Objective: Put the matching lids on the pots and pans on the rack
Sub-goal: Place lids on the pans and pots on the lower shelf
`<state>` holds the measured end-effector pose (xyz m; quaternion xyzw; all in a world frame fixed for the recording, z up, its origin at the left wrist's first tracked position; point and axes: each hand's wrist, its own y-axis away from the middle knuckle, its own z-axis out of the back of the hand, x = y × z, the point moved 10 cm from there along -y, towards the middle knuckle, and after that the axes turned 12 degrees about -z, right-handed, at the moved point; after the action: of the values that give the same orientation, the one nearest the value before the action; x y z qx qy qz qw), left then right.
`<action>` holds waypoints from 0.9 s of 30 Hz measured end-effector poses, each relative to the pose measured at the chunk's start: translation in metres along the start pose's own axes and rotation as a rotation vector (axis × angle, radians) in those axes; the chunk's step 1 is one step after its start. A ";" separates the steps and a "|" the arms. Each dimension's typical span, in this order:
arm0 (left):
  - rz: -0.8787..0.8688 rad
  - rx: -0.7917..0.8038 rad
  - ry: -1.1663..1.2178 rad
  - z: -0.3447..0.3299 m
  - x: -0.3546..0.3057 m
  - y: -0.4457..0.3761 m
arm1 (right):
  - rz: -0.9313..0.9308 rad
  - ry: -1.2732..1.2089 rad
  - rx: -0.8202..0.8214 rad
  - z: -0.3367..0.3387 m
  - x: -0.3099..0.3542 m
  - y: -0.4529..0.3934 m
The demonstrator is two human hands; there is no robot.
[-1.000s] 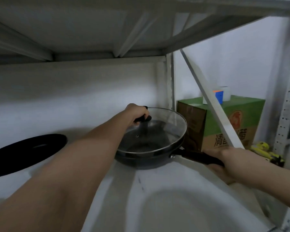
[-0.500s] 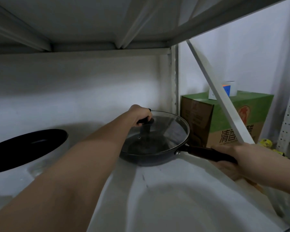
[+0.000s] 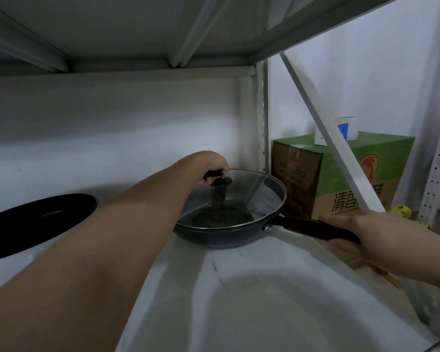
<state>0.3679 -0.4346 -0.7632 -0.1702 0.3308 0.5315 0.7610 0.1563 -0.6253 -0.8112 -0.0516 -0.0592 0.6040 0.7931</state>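
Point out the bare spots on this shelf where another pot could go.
Free: the shelf front, nearer than the frying pan, and the strip between it and the black pan. Crowded: the right back corner, with the glass lid, left hand and right hand.

We see a glass lid [image 3: 241,196], clear and glossy, edged with a thin bright metal rim and topped by a black knob [image 3: 220,179] that looks like matt plastic. It sits on a dark pan [image 3: 214,237] with a smooth, dull outer wall; a shiny metal rivet shows where the black, faintly glossy handle [image 3: 313,227] joins it. The shelf [image 3: 264,301] under it looks like white painted metal, smooth with a soft sheen and a few dark scuffs. To the left we see a black pan [image 3: 31,224] with a matt inside. Behind stands a cardboard box [image 3: 341,179], brown and green, with a printed, slightly glossy face.
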 end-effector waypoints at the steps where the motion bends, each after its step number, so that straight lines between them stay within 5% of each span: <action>1: 0.001 0.000 -0.006 0.000 0.000 -0.001 | 0.003 0.000 -0.005 0.001 0.001 0.001; 27: -0.153 -0.008 -0.424 0.010 -0.022 -0.007 | 0.016 0.006 -0.012 -0.001 0.000 0.000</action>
<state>0.3723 -0.4463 -0.7421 -0.0823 0.1475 0.4976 0.8508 0.1560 -0.6252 -0.8119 -0.0583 -0.0600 0.6100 0.7879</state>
